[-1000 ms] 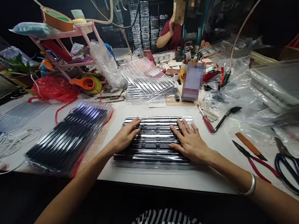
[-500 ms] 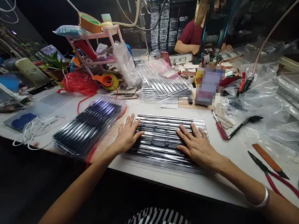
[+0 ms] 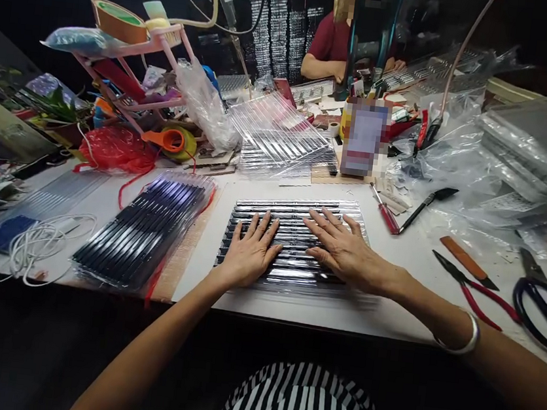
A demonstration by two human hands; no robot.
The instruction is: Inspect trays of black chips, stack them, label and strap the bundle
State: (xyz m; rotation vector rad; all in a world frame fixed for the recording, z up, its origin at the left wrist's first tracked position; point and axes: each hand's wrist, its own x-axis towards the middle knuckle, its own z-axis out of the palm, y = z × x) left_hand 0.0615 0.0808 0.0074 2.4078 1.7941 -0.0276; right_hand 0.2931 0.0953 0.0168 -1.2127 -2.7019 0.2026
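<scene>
Grip of left hand (image 3: 249, 255) and right hand (image 3: 347, 253) is spread unclosed over long, glossy black strips (image 3: 293, 250) on clear plastic (image 3: 358, 209) near the worktop's (image 3: 203, 250) front edge, seemingly so they are steadied.

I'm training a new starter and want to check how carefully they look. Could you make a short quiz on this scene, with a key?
1. Multiple choice: what lies under both the left hand and the right hand?
A) a pair of scissors
B) a stack of glossy dark strips
C) a coiled white cable

2. True or false: the red-handled pliers lie to the left of the scissors in the picture.

3. Fill in: the crumpled red plastic bag is nearer to the ____ hand.

Key: 1. B; 2. True; 3. left.
</scene>
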